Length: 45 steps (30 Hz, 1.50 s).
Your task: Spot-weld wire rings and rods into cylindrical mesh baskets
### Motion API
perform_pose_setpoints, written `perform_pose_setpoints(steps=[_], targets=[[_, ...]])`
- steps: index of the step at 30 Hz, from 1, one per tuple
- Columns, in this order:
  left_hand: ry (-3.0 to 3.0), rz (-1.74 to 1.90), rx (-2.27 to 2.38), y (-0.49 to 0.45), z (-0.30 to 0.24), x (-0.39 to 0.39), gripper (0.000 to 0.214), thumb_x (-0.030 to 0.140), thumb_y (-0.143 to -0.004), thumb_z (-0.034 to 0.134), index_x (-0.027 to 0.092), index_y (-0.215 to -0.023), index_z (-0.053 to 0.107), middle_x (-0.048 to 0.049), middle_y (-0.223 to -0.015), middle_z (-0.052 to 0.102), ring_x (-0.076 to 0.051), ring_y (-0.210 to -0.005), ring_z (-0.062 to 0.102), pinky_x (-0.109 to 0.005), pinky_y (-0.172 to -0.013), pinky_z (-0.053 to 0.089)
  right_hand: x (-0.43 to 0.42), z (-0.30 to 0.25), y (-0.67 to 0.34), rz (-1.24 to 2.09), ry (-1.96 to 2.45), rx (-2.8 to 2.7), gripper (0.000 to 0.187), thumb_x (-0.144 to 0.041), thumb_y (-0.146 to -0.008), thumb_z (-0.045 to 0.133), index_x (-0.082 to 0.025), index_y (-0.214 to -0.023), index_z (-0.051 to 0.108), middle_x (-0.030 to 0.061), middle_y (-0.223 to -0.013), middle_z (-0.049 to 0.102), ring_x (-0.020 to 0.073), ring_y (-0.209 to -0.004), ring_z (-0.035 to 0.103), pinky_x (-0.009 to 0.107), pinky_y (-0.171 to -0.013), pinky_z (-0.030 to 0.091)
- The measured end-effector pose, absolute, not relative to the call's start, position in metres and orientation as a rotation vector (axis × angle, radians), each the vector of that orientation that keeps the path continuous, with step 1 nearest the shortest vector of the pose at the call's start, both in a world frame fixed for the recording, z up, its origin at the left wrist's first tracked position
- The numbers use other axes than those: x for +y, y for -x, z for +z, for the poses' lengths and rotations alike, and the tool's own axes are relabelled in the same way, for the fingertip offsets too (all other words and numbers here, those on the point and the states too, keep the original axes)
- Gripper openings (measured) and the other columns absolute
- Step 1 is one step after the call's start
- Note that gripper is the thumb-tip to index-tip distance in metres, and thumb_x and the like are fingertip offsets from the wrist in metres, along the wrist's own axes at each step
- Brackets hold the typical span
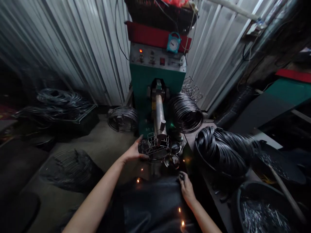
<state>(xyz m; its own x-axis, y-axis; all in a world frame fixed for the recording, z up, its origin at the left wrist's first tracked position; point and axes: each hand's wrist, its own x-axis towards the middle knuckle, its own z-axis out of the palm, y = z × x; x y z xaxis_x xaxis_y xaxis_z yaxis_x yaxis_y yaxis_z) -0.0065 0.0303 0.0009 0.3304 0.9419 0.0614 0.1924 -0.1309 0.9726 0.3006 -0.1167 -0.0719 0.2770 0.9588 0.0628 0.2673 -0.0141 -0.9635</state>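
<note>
A round wire basket frame [155, 147] sits under the metal arm [159, 113] of a green welding machine [157, 77]. My left hand [133, 151] holds the frame's left rim, fingers curled on the wire. My right hand [186, 187] rests lower, by the dark apron over my lap, fingers closed near a small dark piece that I cannot make out. Small orange sparks [138, 180] glow on the apron below the frame.
Stacks of dark wire rings lie at the right [222, 150] and beside the machine [187, 111], [122, 118]. A black tub of short rods [263, 215] stands at the lower right. Wire coils [60, 98] and a finished mesh piece [70, 165] lie on the floor at left. Corrugated metal walls stand behind.
</note>
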Motion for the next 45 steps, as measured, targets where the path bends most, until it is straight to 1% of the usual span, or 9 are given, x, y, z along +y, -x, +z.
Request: perform_pose_setpoints(steps=[3, 9, 16, 21, 27, 32, 34, 39, 45], targets=[[-1.314, 0.98, 1.019, 0.006, -0.024, 0.017, 0.122, 0.024, -0.047, 0.084, 0.025, -0.143, 0.009, -0.0122, -0.133, 0.048, -0.028, -0.122, 0.047, -0.045, -0.106, 0.032, -0.115, -0.073, -0.304, 1.039, 1.442, -0.727, 0.022, -0.032, -0.07, 0.064, -0.02, -0.087, 0.058, 0.0005, -0.077, 0.065, 0.0142, -0.07, 0.062, 0.029, -0.07, 0.051], [-1.034, 1.243, 1.066, -0.012, -0.04, 0.006, 0.107, 0.03, -0.043, 0.085, 0.025, -0.135, 0.031, -0.011, -0.133, 0.049, -0.028, -0.124, 0.045, -0.041, -0.102, 0.038, -0.096, -0.034, -0.307, 1.463, 1.12, -0.097, 0.019, -0.01, -0.065, 0.066, -0.015, -0.083, 0.061, -0.0018, -0.059, 0.058, 0.0095, -0.052, 0.057, 0.02, -0.05, 0.051], [-1.083, 1.217, 1.134, -0.005, -0.023, -0.029, 0.099, 0.033, -0.037, 0.087, 0.02, -0.125, 0.043, -0.0119, -0.124, 0.055, -0.029, -0.114, 0.054, -0.043, -0.097, 0.044, -0.12, -0.015, -0.316, 1.583, 0.958, 0.011, 0.008, -0.011, -0.07, 0.062, -0.015, -0.076, 0.058, -0.0007, -0.062, 0.061, 0.0106, -0.059, 0.06, 0.029, -0.064, 0.055], [-1.216, 1.224, 1.229, -0.006, -0.011, -0.07, 0.096, 0.035, -0.04, 0.085, 0.021, -0.125, 0.043, -0.0113, -0.121, 0.056, -0.029, -0.111, 0.056, -0.043, -0.096, 0.045, -0.134, -0.027, -0.313, 1.339, 1.144, -0.31, 0.016, -0.024, -0.066, 0.066, -0.017, -0.08, 0.062, -0.0025, -0.062, 0.061, 0.009, -0.048, 0.052, 0.022, -0.046, 0.044], [-1.783, 1.189, 1.573, -0.019, 0.018, -0.092, 0.09, 0.038, -0.044, 0.082, 0.019, -0.124, 0.045, -0.012, -0.122, 0.052, -0.031, -0.115, 0.049, -0.049, -0.098, 0.041, -0.165, -0.059, -0.314, 0.782, 1.54, -1.335, 0.015, -0.031, -0.07, 0.061, -0.02, -0.077, 0.069, 0.0057, -0.08, 0.07, 0.0209, -0.078, 0.065, 0.033, -0.072, 0.048], [-2.098, 1.035, 1.671, -0.037, 0.045, -0.095, 0.086, 0.038, -0.048, 0.079, 0.019, -0.124, 0.044, -0.0117, -0.122, 0.051, -0.031, -0.117, 0.046, -0.046, -0.098, 0.041, -0.153, 0.004, -0.301, 0.711, 1.502, -1.858, 0.024, -0.022, -0.076, 0.056, -0.023, -0.099, 0.063, 0.0051, -0.092, 0.07, 0.0187, -0.084, 0.065, 0.029, -0.075, 0.046], [-2.139, 0.98, 1.679, -0.045, 0.049, -0.097, 0.086, 0.038, -0.049, 0.078, 0.018, -0.124, 0.043, -0.0115, -0.122, 0.052, -0.03, -0.116, 0.046, -0.045, -0.097, 0.042, -0.14, 0.045, -0.288, 0.698, 1.562, -2.025, 0.035, -0.02, -0.072, 0.061, -0.022, -0.106, 0.058, 0.0025, -0.083, 0.069, 0.0176, -0.075, 0.064, 0.026, -0.068, 0.044], [-2.198, 0.898, 1.687, -0.056, 0.05, -0.102, 0.085, 0.039, -0.05, 0.077, 0.019, -0.125, 0.042, -0.011, -0.122, 0.052, -0.03, -0.114, 0.047, -0.043, -0.094, 0.043, -0.108, 0.102, -0.258, 0.823, 1.654, -2.208, 0.03, -0.014, -0.063, 0.065, -0.019, -0.091, 0.057, -0.0013, -0.07, 0.062, 0.0136, -0.064, 0.055, 0.02, -0.055, 0.036], [-2.267, 0.837, 1.621, -0.055, 0.048, -0.101, 0.084, 0.034, -0.048, 0.077, 0.022, -0.124, 0.043, -0.0103, -0.12, 0.052, -0.031, -0.111, 0.049, -0.043, -0.095, 0.04, -0.098, 0.086, -0.237, 0.709, 1.699, -2.175, 0.019, -0.013, -0.064, 0.061, -0.02, -0.081, 0.056, -0.0011, -0.07, 0.062, 0.0135, -0.064, 0.056, 0.02, -0.054, 0.035]])
